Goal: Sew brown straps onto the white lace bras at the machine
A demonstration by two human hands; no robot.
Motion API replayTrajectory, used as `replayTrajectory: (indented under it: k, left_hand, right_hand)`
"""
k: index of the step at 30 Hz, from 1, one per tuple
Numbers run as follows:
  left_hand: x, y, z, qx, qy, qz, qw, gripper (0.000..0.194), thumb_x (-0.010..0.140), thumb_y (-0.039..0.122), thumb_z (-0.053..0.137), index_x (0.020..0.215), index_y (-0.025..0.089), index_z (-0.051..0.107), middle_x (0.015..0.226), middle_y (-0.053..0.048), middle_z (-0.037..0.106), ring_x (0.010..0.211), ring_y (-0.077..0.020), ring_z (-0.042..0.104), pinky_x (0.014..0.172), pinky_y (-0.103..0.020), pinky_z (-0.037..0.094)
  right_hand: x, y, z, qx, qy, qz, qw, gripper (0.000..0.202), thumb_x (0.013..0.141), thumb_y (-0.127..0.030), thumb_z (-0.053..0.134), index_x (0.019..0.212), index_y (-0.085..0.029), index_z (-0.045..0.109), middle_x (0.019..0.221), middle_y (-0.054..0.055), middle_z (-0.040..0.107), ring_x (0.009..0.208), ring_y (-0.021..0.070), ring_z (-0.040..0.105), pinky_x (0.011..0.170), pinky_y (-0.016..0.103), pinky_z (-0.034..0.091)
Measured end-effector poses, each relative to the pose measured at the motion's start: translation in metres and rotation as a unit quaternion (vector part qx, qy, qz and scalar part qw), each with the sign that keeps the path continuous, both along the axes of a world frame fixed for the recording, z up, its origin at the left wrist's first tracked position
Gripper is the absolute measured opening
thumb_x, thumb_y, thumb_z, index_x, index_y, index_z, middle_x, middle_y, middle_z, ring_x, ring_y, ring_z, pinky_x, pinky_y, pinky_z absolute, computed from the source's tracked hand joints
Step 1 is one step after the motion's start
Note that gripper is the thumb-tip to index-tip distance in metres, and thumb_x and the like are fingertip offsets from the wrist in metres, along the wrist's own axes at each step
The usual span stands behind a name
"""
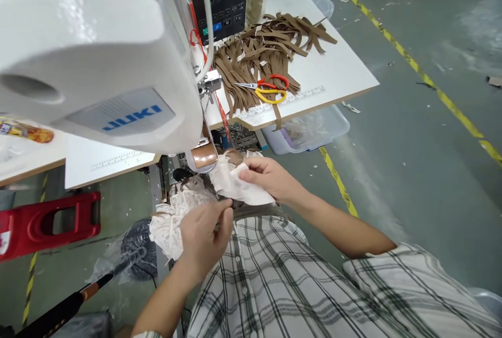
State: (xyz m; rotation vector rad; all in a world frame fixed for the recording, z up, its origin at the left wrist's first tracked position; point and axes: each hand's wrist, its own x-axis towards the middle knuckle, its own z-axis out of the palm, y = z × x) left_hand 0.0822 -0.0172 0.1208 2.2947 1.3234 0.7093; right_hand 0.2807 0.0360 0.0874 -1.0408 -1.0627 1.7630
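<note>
My right hand (270, 177) is closed on a piece of white fabric (251, 191), with the thumb on top. The fabric lies just right of the sewing machine's rounded arm end (204, 157), and some brown material shows behind it. My left hand (206, 231), slightly blurred, is beside the fabric's lower left edge. Its fingers are curled, with thumb and forefinger tips close together; anything between them is too small to make out. Left of this hand hangs a bunch of white lacy fabric (170, 225) mixed with brown strips.
The white machine head (98, 55) fills the upper left, with a control panel (227, 0) behind it. Brown strips (254, 60) and red-and-yellow scissors (270, 89) lie on the white table (345, 74). A clear plastic bin (329, 126) sits below; a red stool (47, 225) stands left.
</note>
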Motion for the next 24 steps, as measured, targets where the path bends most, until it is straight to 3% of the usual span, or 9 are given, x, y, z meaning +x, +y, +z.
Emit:
replayTrajectory:
  k: [3,5,8,11,13,15,18,21,24]
  left_hand:
    - [-0.003,0.021,0.014,0.100,0.029,-0.067,0.992,0.036,0.095,0.022,0.047,0.129,0.017,0.056,0.123,-0.014,0.069,0.118,-0.0259,0.063,0.103,-0.044,0.050]
    - [-0.002,0.033,0.014,0.085,0.099,-0.109,0.985,0.032,0.096,0.024,0.043,0.120,0.015,0.062,0.111,-0.013,0.072,0.110,-0.0241,0.066,0.109,-0.046,0.043]
    - [0.000,0.039,0.004,0.002,0.171,-0.010,0.985,0.036,0.097,0.032,0.041,0.075,0.018,0.065,0.062,-0.005,0.064,0.067,-0.0187,0.064,0.094,-0.041,0.051]
    - [-0.003,0.037,-0.005,-0.186,0.059,0.096,0.976,0.043,0.097,0.041,0.039,0.065,0.019,0.058,0.058,-0.004,0.060,0.061,-0.0175,0.060,0.074,-0.034,0.051]
    - [-0.005,0.036,-0.011,-0.346,-0.129,0.084,0.926,0.038,0.096,0.045,0.043,0.072,0.019,0.058,0.065,-0.004,0.064,0.066,-0.0172,0.062,0.072,-0.032,0.051]
    - [-0.007,0.035,-0.018,-0.476,-0.293,0.052,0.827,0.035,0.091,0.049,0.051,0.073,0.019,0.056,0.060,-0.002,0.059,0.066,-0.0174,0.063,0.072,-0.032,0.052]
    - [-0.007,0.033,-0.030,-0.551,-0.401,0.047,0.731,0.035,0.086,0.052,0.060,0.073,0.019,0.057,0.052,0.004,0.046,0.064,-0.0165,0.063,0.075,-0.034,0.054]
    - [-0.006,0.030,-0.036,-0.486,-0.411,0.123,0.761,0.034,0.082,0.051,0.067,0.081,0.017,0.062,0.067,0.002,0.059,0.067,-0.0127,0.063,0.072,-0.028,0.054]
    - [-0.008,0.029,-0.033,-0.432,-0.349,0.146,0.818,0.035,0.088,0.051,0.060,0.084,0.016,0.063,0.071,-0.001,0.065,0.058,-0.0097,0.058,0.057,-0.022,0.048]
  right_hand:
    - [0.002,0.002,0.007,0.095,-0.041,0.147,0.984,0.031,0.091,-0.047,0.060,0.087,-0.017,0.068,0.078,0.001,0.065,0.067,0.0129,0.057,0.059,0.025,0.042]
    - [-0.001,0.002,0.010,0.217,-0.154,0.198,0.943,0.030,0.095,-0.040,0.054,0.081,-0.018,0.068,0.077,0.002,0.066,0.069,0.0138,0.057,0.061,0.026,0.041]
    - [-0.008,-0.001,0.004,0.401,-0.373,0.144,0.824,0.030,0.097,-0.027,0.049,0.076,-0.018,0.068,0.072,0.004,0.065,0.068,0.0156,0.055,0.060,0.029,0.035]
    - [-0.016,-0.002,-0.012,0.499,-0.467,0.045,0.729,0.029,0.098,-0.024,0.047,0.083,-0.021,0.071,0.070,0.004,0.066,0.066,0.0167,0.054,0.061,0.033,0.033]
    - [-0.019,-0.001,-0.022,0.522,-0.453,0.006,0.722,0.025,0.099,-0.027,0.049,0.091,-0.025,0.072,0.072,0.002,0.069,0.067,0.0166,0.055,0.064,0.034,0.035]
    - [-0.019,0.001,-0.029,0.526,-0.419,-0.001,0.740,0.020,0.098,-0.029,0.053,0.098,-0.030,0.073,0.079,0.001,0.073,0.072,0.0165,0.058,0.070,0.035,0.040]
    - [-0.017,0.003,-0.034,0.518,-0.386,0.003,0.764,0.019,0.096,-0.028,0.055,0.101,-0.034,0.073,0.089,0.000,0.074,0.082,0.0164,0.062,0.089,0.038,0.044]
    - [-0.018,0.000,-0.037,0.500,-0.393,-0.054,0.770,0.022,0.094,-0.026,0.057,0.110,-0.033,0.071,0.103,0.004,0.072,0.097,0.0201,0.064,0.099,0.045,0.043]
    - [-0.023,-0.006,-0.041,0.475,-0.397,-0.124,0.775,0.026,0.091,-0.030,0.062,0.115,-0.028,0.068,0.104,0.009,0.069,0.099,0.0242,0.063,0.089,0.044,0.049]
